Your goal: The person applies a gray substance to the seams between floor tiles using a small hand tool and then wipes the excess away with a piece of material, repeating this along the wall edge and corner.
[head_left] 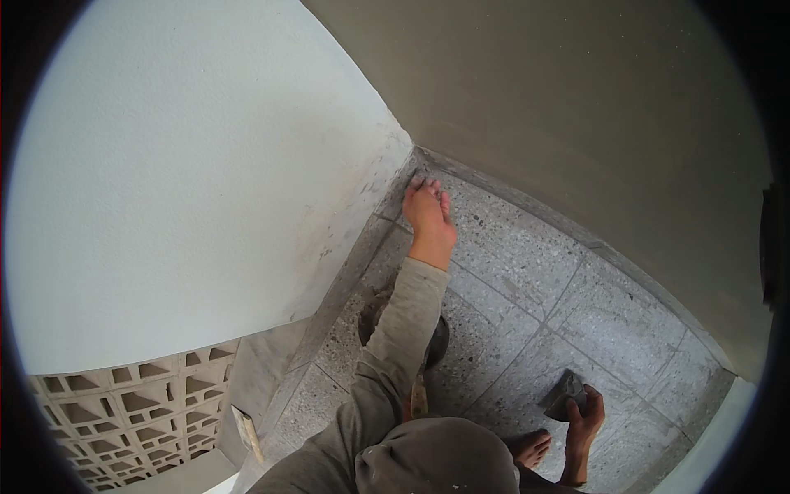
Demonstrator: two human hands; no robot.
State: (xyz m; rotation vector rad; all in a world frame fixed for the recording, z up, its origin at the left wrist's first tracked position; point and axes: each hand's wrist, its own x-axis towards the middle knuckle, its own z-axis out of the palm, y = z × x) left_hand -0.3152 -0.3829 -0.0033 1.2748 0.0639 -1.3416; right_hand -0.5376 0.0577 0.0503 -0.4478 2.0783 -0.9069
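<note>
The left hand (pixel 429 212) is reaching with fingers spread open and flat into the far corner of the terrazzo floor (pixel 527 280), touching the tiles where the white wall (pixel 206 181) meets it. The right hand (pixel 583 421) is gripping a grey trowel (pixel 564 393) near the floor's right edge, just beside a bare foot (pixel 529 449)

Packages: none in view.
Labels: none in view.
Signs: none on either wall or on the floor.
Screens: none in view.

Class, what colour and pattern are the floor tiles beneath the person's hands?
Grey speckled stone floor tiles, divided by thin darker joints; the head view shows them best.
</note>
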